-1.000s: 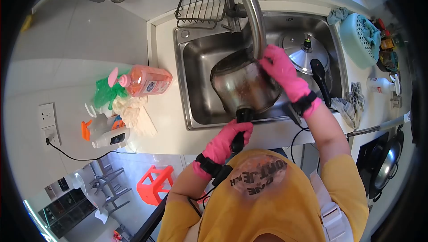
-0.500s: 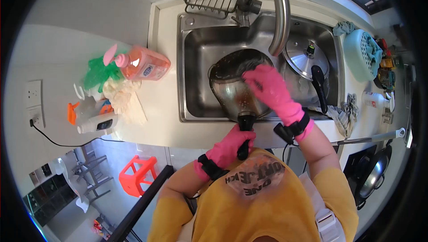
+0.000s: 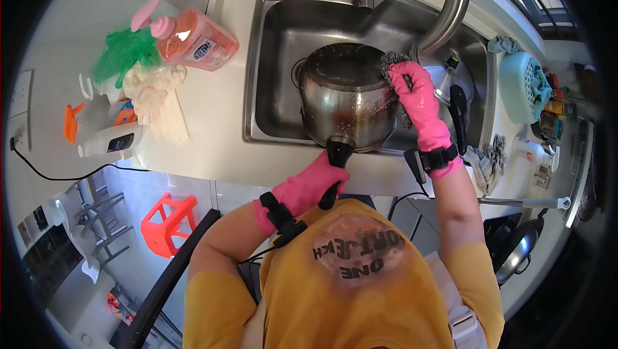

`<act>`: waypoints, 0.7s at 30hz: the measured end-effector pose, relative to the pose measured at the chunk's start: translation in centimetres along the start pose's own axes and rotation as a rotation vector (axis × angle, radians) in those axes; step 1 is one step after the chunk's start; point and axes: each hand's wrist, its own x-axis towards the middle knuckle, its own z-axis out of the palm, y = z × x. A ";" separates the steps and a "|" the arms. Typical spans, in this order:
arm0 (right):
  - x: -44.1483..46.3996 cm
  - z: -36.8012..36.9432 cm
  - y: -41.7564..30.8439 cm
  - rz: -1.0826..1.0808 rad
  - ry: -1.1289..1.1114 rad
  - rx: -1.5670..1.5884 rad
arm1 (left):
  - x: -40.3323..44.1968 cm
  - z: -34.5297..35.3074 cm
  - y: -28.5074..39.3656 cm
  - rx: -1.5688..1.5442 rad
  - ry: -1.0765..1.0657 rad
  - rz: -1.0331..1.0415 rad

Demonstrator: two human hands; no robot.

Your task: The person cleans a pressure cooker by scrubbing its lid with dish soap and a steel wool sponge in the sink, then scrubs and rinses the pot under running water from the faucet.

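My left hand point(image 3: 312, 185), in a pink rubber glove, is wrapped round the black handle point(image 3: 339, 151) of a steel pressure cooker pot point(image 3: 347, 111). The pot lies tilted in the sink, its dark, scorched bottom facing up and away from me. In the same kind of glove, my right hand point(image 3: 415, 95) pinches a grey steel wool scourer point(image 3: 391, 61) at the right edge of that bottom. To the right of it in the sink rests a round metal lid point(image 3: 444, 79) with a long black handle, partly hidden by the tap and my hand.
The tap point(image 3: 456, 1) arches over the sink point(image 3: 273, 91). On the left counter stand a pink soap bottle point(image 3: 199, 43), a green bag point(image 3: 125, 53), cream gloves point(image 3: 158, 95) and a white bottle point(image 3: 112, 140). A turquoise basket point(image 3: 517, 88) and a rag point(image 3: 489, 162) are at the right.
My right hand has moved from the middle of the pot to its right edge, and the scourer now shows. The pot has turned, so its bottom faces more upward. The view has shifted.
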 end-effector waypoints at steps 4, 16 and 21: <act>-3.5 1.2 -2.7 -0.345 -0.294 -0.269 | 0.5 -0.4 -0.4 0.033 -0.038 0.033; -4.8 2.8 -1.5 -0.287 -0.031 -0.133 | 0.2 -0.6 0.4 0.104 -0.020 0.002; -3.2 0.9 2.5 -0.001 0.104 0.055 | 0.7 -0.5 0.1 0.105 0.015 0.035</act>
